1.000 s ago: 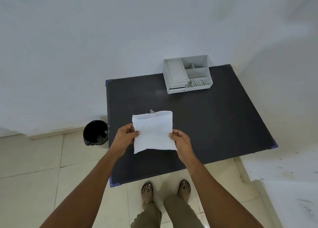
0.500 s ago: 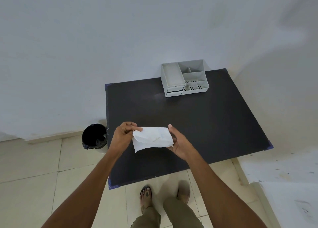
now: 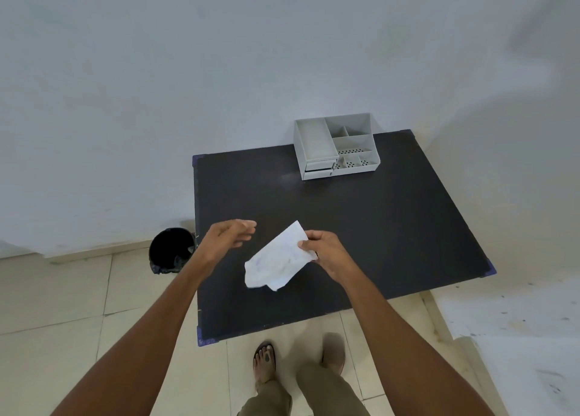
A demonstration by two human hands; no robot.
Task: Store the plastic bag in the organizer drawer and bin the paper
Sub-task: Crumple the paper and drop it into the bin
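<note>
We're holding the white sheet (image 3: 277,258) in the right hand (image 3: 324,254), fingers (image 3: 306,243) pinched shut on its upper right edge, w/ the rest hanging loose and crumpled over the near part of the black bench (image 3: 376,227). Can't tell for sure whether this sheet is the paper or the plastic bag; it's looking thin and limp, w/ faint marks on it. The left hand (image 3: 227,238) is hovering just beside it, fingers half curled and apart, gripping nothing.

Judging from the task, we're probably sorting out where this piece is going. If it's the paper, we're thinking a crumple into a tight ball first, since a loose sheet may drift when dropped, then a carry leftward over the bench edge to the black bin (image 3: 171,254) on the floor by the bench's left side. If it's the bag, folding it small is making sense, as the drawer (image 3: 317,170) at the organizer's (image 3: 337,147) front left is looking shallow and shut, so one hand would need to be pulling it open.

Nothing else is lying on the bench btwn us and the organizer, which is sitting at the far edge against the wall (image 3: 219,70). Our feet are near the bench's front edge.
</note>
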